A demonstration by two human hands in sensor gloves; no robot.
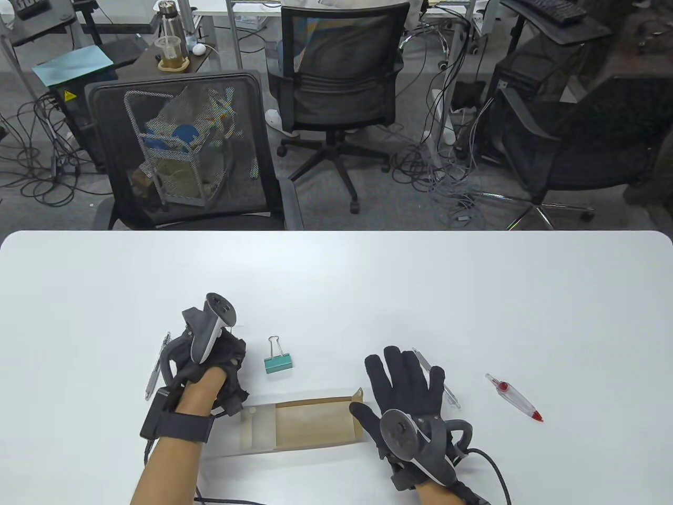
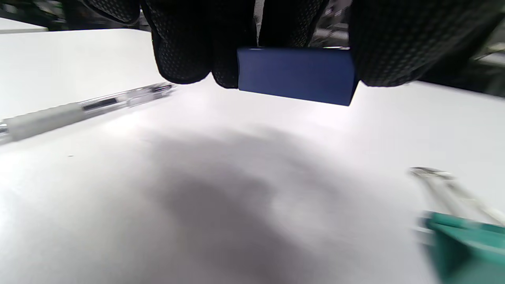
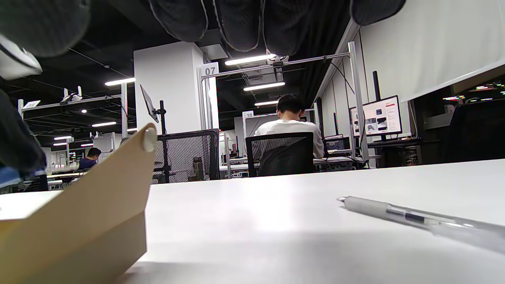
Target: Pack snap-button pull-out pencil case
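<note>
The pencil case lies at the table's front: a brown kraft sleeve (image 1: 315, 423) with a clear inner tray (image 1: 257, 428) pulled out to the left. Its snap flap (image 1: 358, 392) stands up at the right end and also shows in the right wrist view (image 3: 118, 169). My left hand (image 1: 213, 363) is just behind the tray. Its fingers (image 2: 181, 55) pinch a small dark blue block (image 2: 296, 75), held a little above the table. My right hand (image 1: 405, 389) is open with fingers spread at the sleeve's right end, above a clear pen (image 1: 451, 393).
A green binder clip (image 1: 277, 362) lies between the hands. A second clear pen (image 1: 156, 368) lies left of my left hand. A white and red pen (image 1: 512, 397) lies at the right. Office chairs stand beyond the table's far edge.
</note>
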